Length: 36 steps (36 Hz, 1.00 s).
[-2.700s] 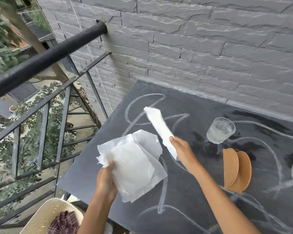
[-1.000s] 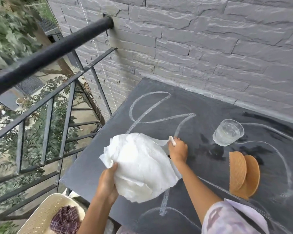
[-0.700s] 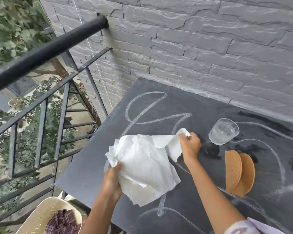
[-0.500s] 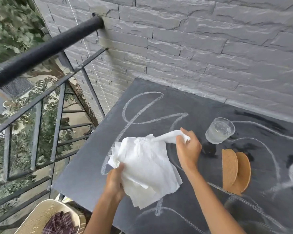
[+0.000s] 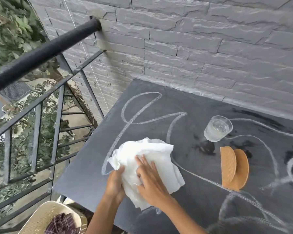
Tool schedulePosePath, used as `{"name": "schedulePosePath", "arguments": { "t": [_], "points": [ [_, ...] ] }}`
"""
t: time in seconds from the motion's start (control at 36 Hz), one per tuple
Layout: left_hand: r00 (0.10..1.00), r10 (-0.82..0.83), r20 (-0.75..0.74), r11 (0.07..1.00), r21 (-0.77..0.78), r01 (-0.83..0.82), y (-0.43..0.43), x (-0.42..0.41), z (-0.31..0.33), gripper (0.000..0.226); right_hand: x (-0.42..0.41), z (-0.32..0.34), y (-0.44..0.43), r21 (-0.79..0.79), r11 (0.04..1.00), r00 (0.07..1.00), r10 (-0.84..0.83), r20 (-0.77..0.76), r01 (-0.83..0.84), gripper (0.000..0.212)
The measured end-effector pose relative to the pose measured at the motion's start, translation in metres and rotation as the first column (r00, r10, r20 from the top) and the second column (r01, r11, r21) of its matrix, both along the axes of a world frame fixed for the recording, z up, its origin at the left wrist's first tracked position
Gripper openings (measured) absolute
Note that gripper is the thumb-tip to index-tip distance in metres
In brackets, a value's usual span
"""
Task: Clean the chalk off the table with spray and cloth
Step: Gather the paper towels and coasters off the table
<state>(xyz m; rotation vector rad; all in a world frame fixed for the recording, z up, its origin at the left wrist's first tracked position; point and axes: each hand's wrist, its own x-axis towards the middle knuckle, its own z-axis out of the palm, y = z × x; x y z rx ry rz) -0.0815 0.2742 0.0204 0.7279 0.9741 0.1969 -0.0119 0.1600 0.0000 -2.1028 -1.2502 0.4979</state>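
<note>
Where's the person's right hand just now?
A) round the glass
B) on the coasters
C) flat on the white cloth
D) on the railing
C: the right hand lies on the cloth with fingers straight and spread; the left hand grips the cloth's edge.

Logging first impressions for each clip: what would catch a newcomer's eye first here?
The crumpled white cloth on the near left part of the dark table stands out, with the left hand gripping its edge and the right hand pressing flat on it. Looping chalk lines run across the tabletop around it. To the right stand a clear glass and two overlapping tan coasters.
</note>
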Motion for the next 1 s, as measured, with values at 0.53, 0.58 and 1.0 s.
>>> {"name": "schedulePosePath", "arguments": {
  "t": [0.53,0.58,1.0],
  "points": [
    [0.987,-0.160,0.004,0.983,0.086,0.160,0.001,0.000,0.005,0.037,0.011,0.007,0.005,-0.161,0.981,0.993,0.115,0.000,-0.113,0.063],
    [0.984,-0.181,0.008,0.982,0.055,0.180,0.002,0.001,0.006,0.038,0.010,0.006,0.004,-0.186,0.975,0.992,0.125,0.011,-0.121,0.074],
    [0.995,-0.070,-0.069,0.990,0.120,0.078,0.002,0.007,0.007,0.025,0.015,0.002,-0.004,-0.001,1.000,0.999,0.017,-0.041,-0.017,0.038]
  ]
}}
